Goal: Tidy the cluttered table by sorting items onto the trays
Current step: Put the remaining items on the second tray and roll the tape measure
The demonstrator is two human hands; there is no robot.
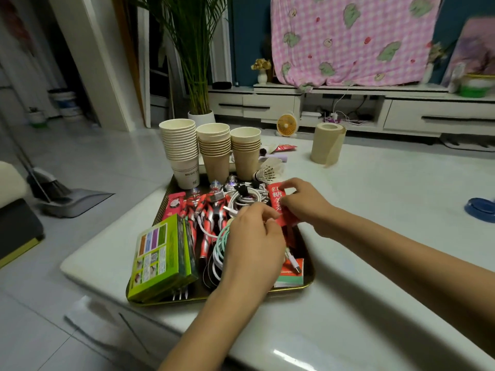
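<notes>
Over the tray's right side: both hands meet on a red sachet (278,203), held just above the coiled cables (245,198).
Left hand (251,236) grip: fingers curled, thumb and fingertips pinching the sachet's near end.
Right hand (304,203) grip: pinching the far edge from the other side, probably to keep the limp packet flat while a gap is found for it.
Tray (293,288): dark with a gilt rim, on the white table (375,236) near its left edge; it is crowded, so I judge the sorting well along.
Grouping: cup stacks (214,148) upright at the far end, two red figures (211,210) lying side by side, cables beside them, green boxes (158,258) leaning at the near left corner. Like seems to go with like.
Loose on the table: a shuttlecock (269,171) by the tray's far right corner, another red packet (285,148) behind the cups, a paper roll (328,143) well apart.
Sachet writing: white characters, 红糖 and probably 姜.
Cup writing: "MUSIC" on the white cup (186,174) at the bottom of its stack.
Green box print: a QR code and coloured panels, too small to read.
</notes>
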